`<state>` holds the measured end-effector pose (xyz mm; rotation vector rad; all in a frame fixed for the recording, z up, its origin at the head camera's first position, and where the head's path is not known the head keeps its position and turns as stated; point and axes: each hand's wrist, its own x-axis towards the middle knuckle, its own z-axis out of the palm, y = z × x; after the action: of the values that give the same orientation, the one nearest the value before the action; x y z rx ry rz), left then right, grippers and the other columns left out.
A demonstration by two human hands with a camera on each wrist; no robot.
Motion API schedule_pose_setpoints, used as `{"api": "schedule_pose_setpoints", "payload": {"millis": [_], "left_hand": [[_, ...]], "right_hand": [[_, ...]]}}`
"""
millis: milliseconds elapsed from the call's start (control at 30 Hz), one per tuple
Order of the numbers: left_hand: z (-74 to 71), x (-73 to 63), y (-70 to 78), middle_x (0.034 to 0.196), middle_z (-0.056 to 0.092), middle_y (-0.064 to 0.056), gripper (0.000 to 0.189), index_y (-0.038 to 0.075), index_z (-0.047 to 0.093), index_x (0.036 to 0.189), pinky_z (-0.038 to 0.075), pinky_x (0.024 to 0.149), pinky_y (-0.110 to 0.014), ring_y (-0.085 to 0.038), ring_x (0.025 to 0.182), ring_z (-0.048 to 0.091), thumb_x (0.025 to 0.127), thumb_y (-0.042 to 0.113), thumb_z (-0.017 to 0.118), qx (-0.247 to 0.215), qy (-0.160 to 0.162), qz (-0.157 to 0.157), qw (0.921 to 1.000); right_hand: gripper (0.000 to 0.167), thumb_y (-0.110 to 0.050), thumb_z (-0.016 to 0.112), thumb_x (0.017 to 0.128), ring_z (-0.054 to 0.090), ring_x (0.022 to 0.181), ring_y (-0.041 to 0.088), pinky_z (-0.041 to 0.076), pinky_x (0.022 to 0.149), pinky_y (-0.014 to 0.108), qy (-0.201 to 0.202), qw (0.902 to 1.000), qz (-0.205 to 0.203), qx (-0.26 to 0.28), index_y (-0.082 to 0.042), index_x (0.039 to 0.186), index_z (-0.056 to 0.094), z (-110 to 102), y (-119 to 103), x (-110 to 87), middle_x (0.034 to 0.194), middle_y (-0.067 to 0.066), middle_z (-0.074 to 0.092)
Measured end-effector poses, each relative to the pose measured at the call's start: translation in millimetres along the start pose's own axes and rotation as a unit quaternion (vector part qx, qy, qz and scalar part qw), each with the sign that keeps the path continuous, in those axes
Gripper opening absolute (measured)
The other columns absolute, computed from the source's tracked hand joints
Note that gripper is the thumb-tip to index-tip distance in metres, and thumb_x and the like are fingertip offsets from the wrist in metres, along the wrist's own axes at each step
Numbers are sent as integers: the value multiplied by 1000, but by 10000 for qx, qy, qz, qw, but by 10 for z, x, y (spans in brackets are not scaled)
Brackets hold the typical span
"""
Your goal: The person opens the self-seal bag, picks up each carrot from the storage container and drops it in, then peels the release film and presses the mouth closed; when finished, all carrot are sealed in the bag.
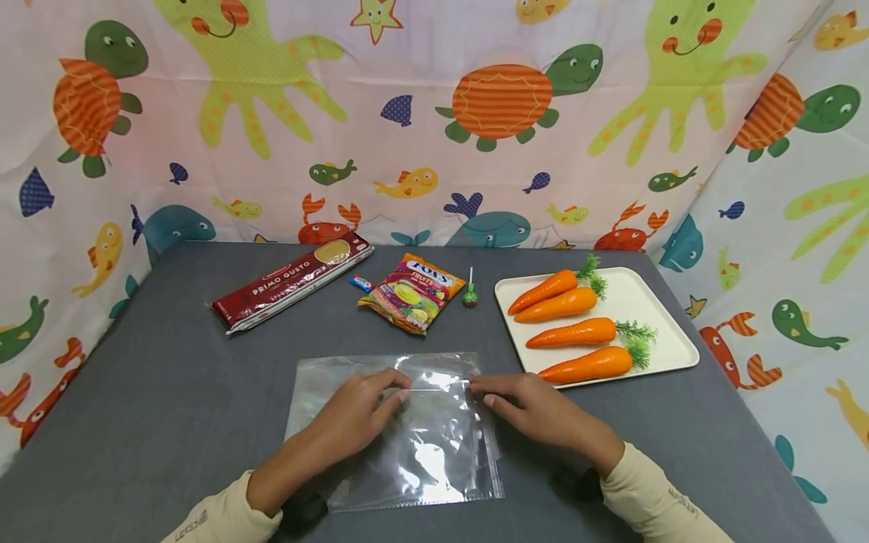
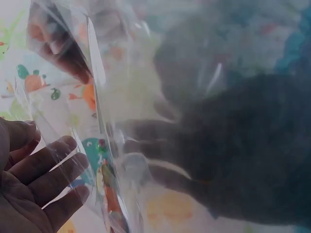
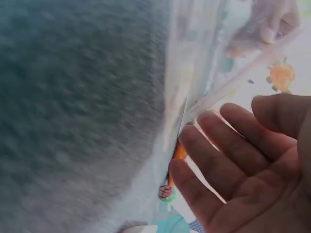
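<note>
A clear plastic zip bag (image 1: 434,452) lies flat on the grey table. My left hand (image 1: 356,411) rests over its upper middle, fingers loosely bent and thumb apart. In the left wrist view, the fingers of this left hand (image 2: 43,179) lie against the thin film, with no pinch visible. At the bag's upper right edge, my right hand (image 1: 536,407) touches the plastic with its fingertips. The right wrist view shows that right hand (image 3: 243,165) palm-on, its fingers extended beside the bag's edge. Glare on the film partly hides its layers.
Behind the bag lie a red spaghetti pack (image 1: 292,283), a small blue-wrapped sweet (image 1: 361,283), a Fox's candy bag (image 1: 414,292) and a green lollipop (image 1: 470,294). To the right, a cream tray (image 1: 661,324) bears several carrots (image 1: 573,332). A printed curtain (image 1: 421,151) borders the table.
</note>
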<state>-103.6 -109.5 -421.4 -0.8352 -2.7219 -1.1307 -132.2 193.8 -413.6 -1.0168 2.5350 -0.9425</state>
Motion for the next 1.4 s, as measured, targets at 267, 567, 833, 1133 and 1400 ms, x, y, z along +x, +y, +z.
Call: {"api": "schedule_pose_setpoints", "payload": {"millis": [267, 567, 833, 1133, 1400], "left_hand": [[-30, -11, -37, 106, 71, -1, 15, 9, 67, 110, 54, 82, -36, -12, 100, 65, 98, 16, 61, -126, -40, -50, 9999], [-54, 9, -42, 110, 70, -3, 18, 8, 67, 111, 53, 87, -38, -15, 106, 64, 98, 17, 60, -151, -188, -115, 9996], [-65, 6, -36, 111, 70, -2, 20, 9, 67, 113, 52, 89, -40, -15, 108, 63, 100, 21, 58, -254, -329, -202, 9989], [-58, -11, -44, 112, 70, -3, 20, 9, 67, 112, 53, 87, -39, -15, 107, 64, 100, 22, 57, -273, -398, -163, 9987], [-74, -17, -31, 114, 69, -3, 22, 8, 66, 114, 52, 90, -40, -16, 110, 62, 100, 22, 57, -242, -476, -236, 9983]], "right_hand": [[28, -14, 60, 98, 63, 109, 16, 51, 91, 43, 863, 9958, -12, 312, -10, 125, 67, -225, -50, -53, 120, -3, 67], [32, -6, 70, 90, 64, 99, 17, 55, 82, 40, 1586, 9862, 126, -456, -12, 121, 70, -565, 108, -306, 111, 1, 70], [30, -19, 67, 94, 60, 100, 24, 52, 81, 40, 1897, 9748, 987, -632, -11, 123, 69, -820, 249, -576, 114, 5, 69], [31, -19, 67, 94, 57, 110, 35, 47, 87, 60, 2188, 9641, 1349, -664, -7, 123, 68, -942, 612, -808, 118, 16, 66], [35, -25, 62, 97, 53, 114, 41, 46, 87, 62, 2305, 9536, 1858, -547, -5, 126, 65, -1098, 853, -979, 122, 22, 63]]}}
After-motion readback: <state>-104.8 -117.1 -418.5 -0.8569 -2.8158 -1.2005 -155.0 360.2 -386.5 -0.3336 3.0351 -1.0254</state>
